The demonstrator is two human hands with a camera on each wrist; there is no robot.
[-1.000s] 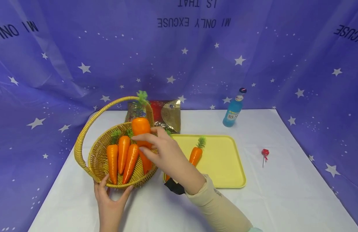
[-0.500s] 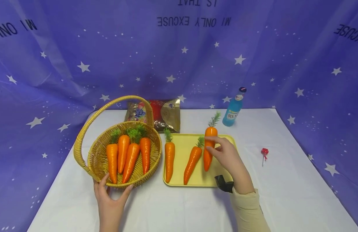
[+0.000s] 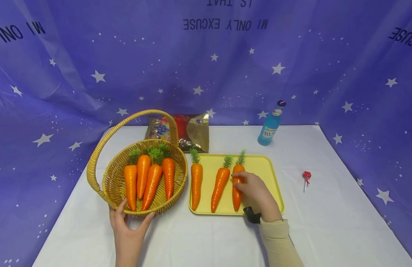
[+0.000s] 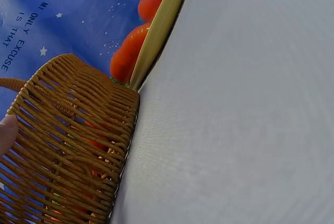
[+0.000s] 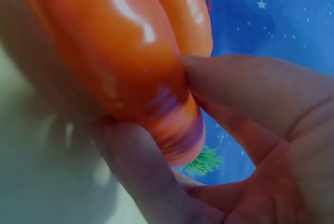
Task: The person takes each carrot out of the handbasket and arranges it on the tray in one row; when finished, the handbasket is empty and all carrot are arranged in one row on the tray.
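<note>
My right hand [image 3: 257, 190] pinches an orange toy carrot [image 3: 237, 202] near its thick end, over the right part of the yellow tray [image 3: 260, 163]. Close up in the right wrist view, thumb and fingers lie on both sides of that carrot [image 5: 109, 46]. Two other carrots, one in the middle [image 3: 220, 187] and one at the left edge [image 3: 196, 185], lie on the tray, green tops away from me. At the left, my left hand [image 3: 129, 230] holds the front rim of the wicker basket [image 3: 109, 174], which contains several carrots [image 3: 152, 185]. One fingertip shows against the weave in the left wrist view.
Behind basket and tray lies a gold and red foil packet [image 3: 192, 133]. A blue bottle [image 3: 269, 128] stands at the back right, and a red lollipop [image 3: 306, 177] lies right of the tray. The basket's tall handle [image 3: 102, 144] arches up at the left.
My right hand carried a carrot from over the basket rightward, then lowered it onto the tray's right part beside the other two. My left hand has stayed at the basket rim.
</note>
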